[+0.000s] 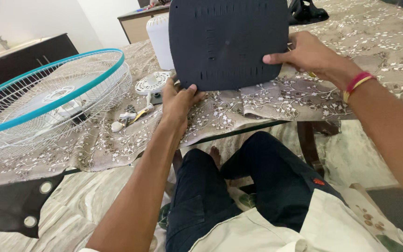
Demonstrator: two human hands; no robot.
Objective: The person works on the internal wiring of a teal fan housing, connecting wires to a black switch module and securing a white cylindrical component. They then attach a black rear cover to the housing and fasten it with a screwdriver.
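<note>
Standing nearly upright on its lower edge, the dark slotted panel (pixel 228 42) rests on the cloth-covered surface (pixel 388 42), its broad face turned toward the person and its long axis running up and down, the top cut off by the edge of the view. The left hand (pixel 179 100) grips the panel's bottom left corner, thumb on the front and fingers closed behind it. The right hand (pixel 306 53) clasps the panel's right edge, thumb pressed flat on the front face and fingers curled around the back. Just behind the panel's left side stands a white cylindrical housing (pixel 158 39). To the panel's lower left lie a small white round ribbed disc (pixel 151 84) and a scatter of small parts (pixel 129 117). Farther left of the panel sits a white wire fan guard (pixel 47 100) with a teal rim, lying tilted on the cloth.
</note>
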